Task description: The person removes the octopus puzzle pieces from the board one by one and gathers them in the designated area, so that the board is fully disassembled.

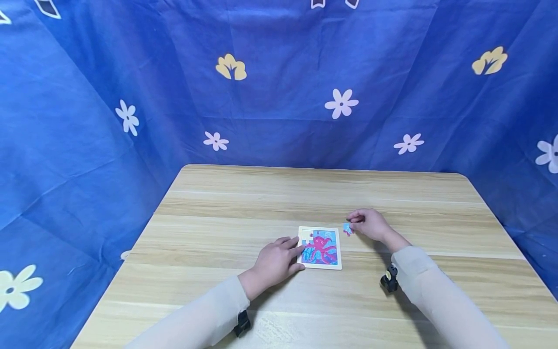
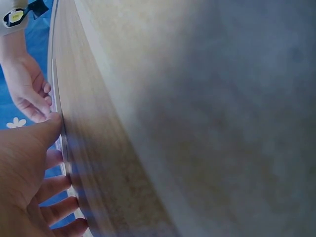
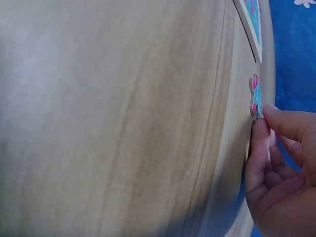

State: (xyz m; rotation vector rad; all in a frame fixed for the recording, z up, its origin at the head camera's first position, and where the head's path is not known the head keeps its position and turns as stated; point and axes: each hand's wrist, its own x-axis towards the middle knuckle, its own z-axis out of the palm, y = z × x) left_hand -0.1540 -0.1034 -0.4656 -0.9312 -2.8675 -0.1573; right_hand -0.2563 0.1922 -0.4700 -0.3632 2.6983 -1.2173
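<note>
A square wooden jigsaw puzzle (image 1: 321,250) with a pink octopus on blue lies on the table, its pale bare patch (image 1: 307,234) in the upper left corner. My left hand (image 1: 273,261) rests at the puzzle's left edge, fingers spread and extended, fingertips on the frame. Just right of the puzzle, my right hand (image 1: 371,225) pinches a small blue and pink puzzle piece (image 1: 347,229) between thumb and index finger. In the right wrist view the piece (image 3: 255,94) sticks out beyond the fingertips, close over the wood, with its knobbed edge showing.
The wood-grain table (image 1: 218,218) extends around both hands. Behind it and along its sides hangs a blue cloth (image 1: 279,97) with white and yellow flower prints. Each wrist wears a small black camera, such as the one at the right sleeve (image 1: 436,286).
</note>
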